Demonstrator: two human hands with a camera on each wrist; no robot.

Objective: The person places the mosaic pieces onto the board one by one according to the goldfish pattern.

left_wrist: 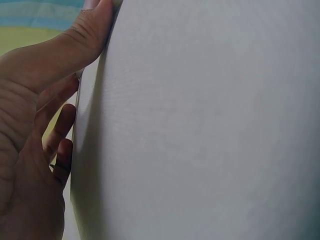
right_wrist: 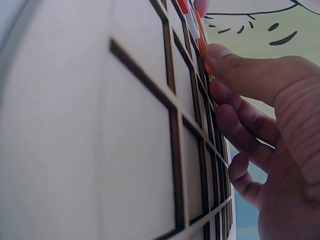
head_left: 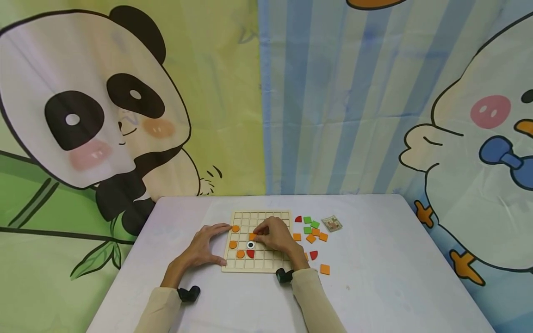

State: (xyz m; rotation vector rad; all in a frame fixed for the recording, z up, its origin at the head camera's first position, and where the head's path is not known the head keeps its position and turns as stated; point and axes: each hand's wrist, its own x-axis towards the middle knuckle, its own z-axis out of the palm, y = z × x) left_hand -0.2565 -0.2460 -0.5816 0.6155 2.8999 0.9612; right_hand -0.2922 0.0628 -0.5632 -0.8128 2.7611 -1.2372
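A pale wooden grid board (head_left: 266,264) lies on the white table. My left hand (head_left: 200,247) is spread along its left side, with fingertips at the upper left edge and the thumb at the lower left corner. Over the middle of the grid, my right hand (head_left: 275,235) pinches an orange square tile (head_left: 252,237) between thumb and forefinger. Just below the tile sits a white round piece with a black ring (head_left: 251,245), and under that a red quarter-circle piece (head_left: 250,254). Three orange discs (head_left: 233,244) occupy cells near the left edge. The right wrist view shows the thumb against the orange tile (right_wrist: 201,40).
Right of the board are loose green squares (head_left: 307,219), orange squares (head_left: 325,269) and red quarter-circles (head_left: 314,255). Beyond them lies a small patterned card (head_left: 331,224). A cartoon-printed curtain (head_left: 308,115) hangs behind the table (head_left: 391,277).
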